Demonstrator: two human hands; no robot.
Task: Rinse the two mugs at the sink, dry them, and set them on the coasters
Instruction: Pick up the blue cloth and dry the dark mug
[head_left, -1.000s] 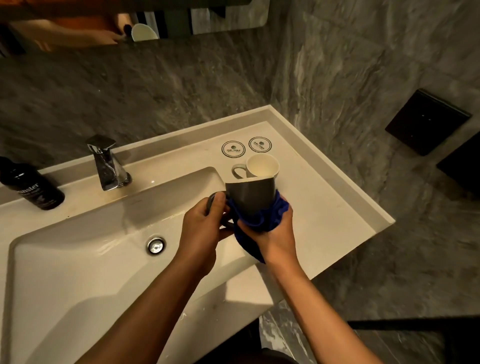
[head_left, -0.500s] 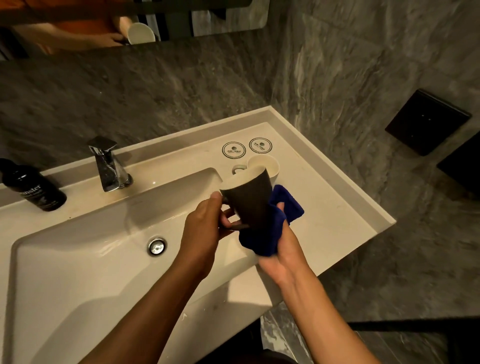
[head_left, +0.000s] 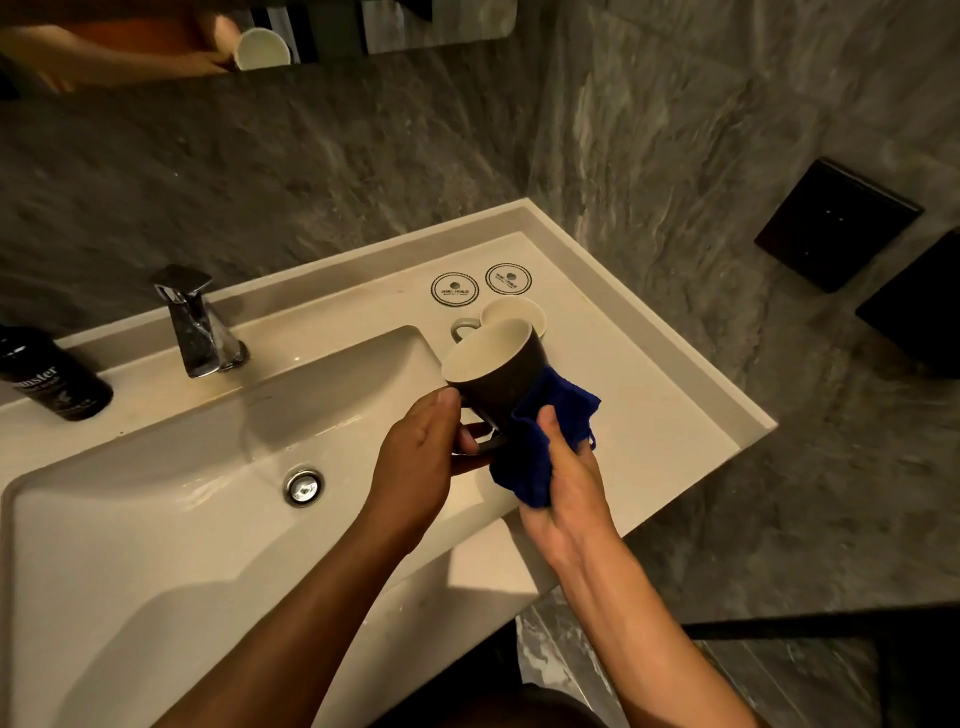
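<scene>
The pale sink (head_left: 156, 545) fills the near left, its flat counter running off to the right, where two round coasters (head_left: 454, 289) lie side by side at the far end, both bare. Just near of them stands the second mug (head_left: 514, 313), upright, handle to the left. The dark mug (head_left: 498, 376) is held in the air over the counter's inner edge, between basin and coasters. Its long axis is tipped well off upright, the pale mouth facing up and to the far left, the base down toward the right hand. The left hand (head_left: 415, 462) is closed on the handle side of the mug, thumb up by the rim; the right hand (head_left: 566, 483) grips a blue cloth (head_left: 540, 441) bunched against the lower wall and base. This looks like drying, with neither mug yet placed. The risk I see is a slip: a wet glazed mug held tilted by the handle while the cloth rubs it could twist free and drop on the hard counter, or knock the mug standing just behind it
</scene>
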